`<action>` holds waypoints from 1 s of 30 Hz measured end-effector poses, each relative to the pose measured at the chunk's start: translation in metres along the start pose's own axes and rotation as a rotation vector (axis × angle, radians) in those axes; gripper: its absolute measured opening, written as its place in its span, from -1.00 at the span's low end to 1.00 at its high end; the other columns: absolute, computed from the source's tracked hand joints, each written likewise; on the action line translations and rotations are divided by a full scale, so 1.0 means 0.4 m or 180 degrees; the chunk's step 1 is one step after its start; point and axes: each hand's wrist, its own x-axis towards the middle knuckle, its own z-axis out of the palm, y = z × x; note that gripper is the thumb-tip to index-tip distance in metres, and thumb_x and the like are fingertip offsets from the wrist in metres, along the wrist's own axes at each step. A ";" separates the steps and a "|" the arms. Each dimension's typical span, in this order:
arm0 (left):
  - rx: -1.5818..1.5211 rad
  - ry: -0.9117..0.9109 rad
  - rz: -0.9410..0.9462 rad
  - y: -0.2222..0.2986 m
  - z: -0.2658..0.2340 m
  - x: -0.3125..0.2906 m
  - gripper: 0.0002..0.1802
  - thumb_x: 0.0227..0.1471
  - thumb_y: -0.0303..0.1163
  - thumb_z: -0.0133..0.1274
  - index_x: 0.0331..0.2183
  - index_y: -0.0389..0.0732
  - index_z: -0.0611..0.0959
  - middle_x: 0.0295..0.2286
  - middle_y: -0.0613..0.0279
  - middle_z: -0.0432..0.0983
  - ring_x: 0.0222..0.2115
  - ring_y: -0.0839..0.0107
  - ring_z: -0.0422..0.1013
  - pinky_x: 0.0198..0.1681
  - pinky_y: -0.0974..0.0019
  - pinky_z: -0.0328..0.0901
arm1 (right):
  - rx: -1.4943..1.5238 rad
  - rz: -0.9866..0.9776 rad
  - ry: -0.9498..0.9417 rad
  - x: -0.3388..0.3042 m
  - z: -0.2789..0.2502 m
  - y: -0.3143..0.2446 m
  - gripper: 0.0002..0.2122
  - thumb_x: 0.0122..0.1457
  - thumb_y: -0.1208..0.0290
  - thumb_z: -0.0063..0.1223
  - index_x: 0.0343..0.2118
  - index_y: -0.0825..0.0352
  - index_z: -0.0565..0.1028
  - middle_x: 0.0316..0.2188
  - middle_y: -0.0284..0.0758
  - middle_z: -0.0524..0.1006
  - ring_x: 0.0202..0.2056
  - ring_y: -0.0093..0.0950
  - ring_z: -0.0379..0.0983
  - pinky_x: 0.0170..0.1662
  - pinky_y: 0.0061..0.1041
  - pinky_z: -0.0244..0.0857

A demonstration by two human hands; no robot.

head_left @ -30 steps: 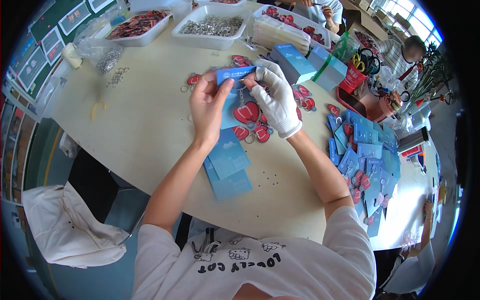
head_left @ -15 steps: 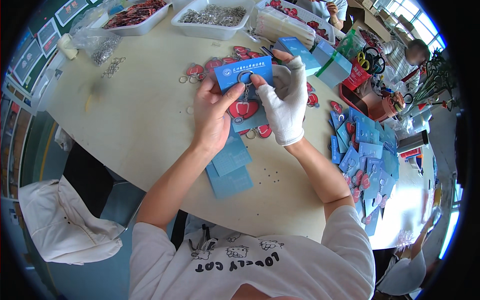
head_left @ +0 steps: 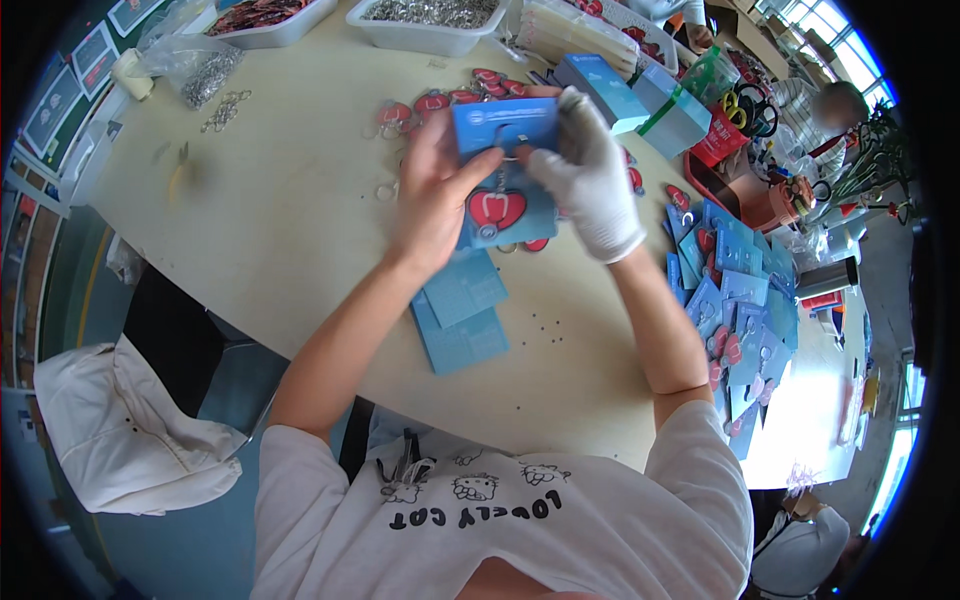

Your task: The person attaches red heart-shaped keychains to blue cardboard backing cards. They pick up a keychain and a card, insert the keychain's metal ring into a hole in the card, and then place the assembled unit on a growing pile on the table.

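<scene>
Left hand [head_left: 437,205] and gloved right hand [head_left: 597,195] pinch a blue card [head_left: 505,113] between them, its red keychain [head_left: 497,209] perhaps attached though blurred; paired cards [head_left: 739,255] heaped right look done, while loose keychains [head_left: 432,101] far and bare cards [head_left: 468,345] near remain

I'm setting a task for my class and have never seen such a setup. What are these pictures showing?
There is no machine: these are a person's hands. A wide fisheye camera on the person's head looks down, so picture left is the person's left. The bare left hand and the right hand, in a white fabric glove, hold a rectangular blue card. A red, heart-shaped charm on a silver-coloured chain shows between them; blur hides how it is attached. On the pale table are overlapping light-blue cards, a heap of blue cards and red charms at the right, and, at the far side, a white plastic tray of silver metal pieces.
</scene>
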 end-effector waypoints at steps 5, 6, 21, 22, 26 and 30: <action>0.3594 -0.0841 -0.0656 0.092 -0.175 0.032 -0.50 0.01 -0.24 0.16 -0.07 -0.29 0.42 -0.23 0.10 0.44 -0.12 0.33 0.37 -0.05 0.26 0.25 | -0.1794 0.0713 -0.0728 -0.073 -0.261 -0.181 -0.51 -0.06 0.59 -0.04 0.04 0.40 0.31 -0.23 -0.36 0.48 -0.22 -0.62 0.40 -0.17 -0.63 0.29; 0.4603 -0.0896 -0.1098 0.126 -0.177 0.013 -0.49 -0.01 -0.18 0.18 -0.11 -0.29 0.44 -0.25 0.08 0.44 -0.14 0.26 0.37 -0.07 0.23 0.26 | -0.2052 0.0922 -0.0946 -0.093 -0.351 -0.196 -0.48 -0.08 0.60 -0.05 0.06 0.40 0.29 -0.14 -0.34 0.45 -0.14 -0.61 0.38 -0.12 -0.64 0.28; 0.2125 -0.0097 -0.1288 0.040 -0.231 -0.105 -0.70 -0.14 -0.46 0.27 -0.34 -0.22 0.49 -0.36 0.25 0.54 -0.27 0.61 0.40 -0.33 0.48 0.28 | -0.3292 -0.0671 -0.1718 -0.114 -0.099 0.128 -0.82 -0.17 0.51 0.13 -0.42 0.27 0.48 -0.39 -0.26 0.40 -0.26 -0.25 0.35 -0.21 -0.34 0.29; 0.2207 -0.0057 -0.1348 0.050 -0.226 -0.107 -0.71 -0.12 -0.47 0.25 -0.34 -0.24 0.48 -0.34 0.22 0.54 -0.27 0.61 0.40 -0.32 0.50 0.27 | -0.3370 -0.0880 -0.1796 -0.113 -0.100 0.131 -0.83 -0.15 0.52 0.11 -0.41 0.29 0.47 -0.38 -0.25 0.39 -0.27 -0.25 0.35 -0.21 -0.34 0.29; 0.3287 -0.0163 -0.0379 0.080 -0.200 -0.121 -0.75 -0.09 -0.50 0.22 -0.34 -0.30 0.49 -0.43 0.18 0.51 -0.45 0.62 0.42 -0.37 0.51 0.30 | -0.3153 -0.1265 -0.1633 -0.110 -0.114 0.109 -0.83 -0.08 0.53 0.04 -0.36 0.36 0.42 -0.36 -0.20 0.37 -0.30 -0.23 0.33 -0.23 -0.33 0.27; 0.1860 0.0066 -0.0406 0.116 -0.163 -0.108 -0.81 -0.03 -0.50 0.17 -0.33 -0.30 0.52 -0.39 0.23 0.52 -0.39 0.62 0.41 -0.30 0.51 0.29 | -0.2548 -0.0626 -0.1527 -0.086 -0.155 0.035 -0.81 -0.05 0.56 0.03 -0.33 0.41 0.35 -0.38 -0.19 0.35 -0.31 -0.22 0.32 -0.23 -0.32 0.25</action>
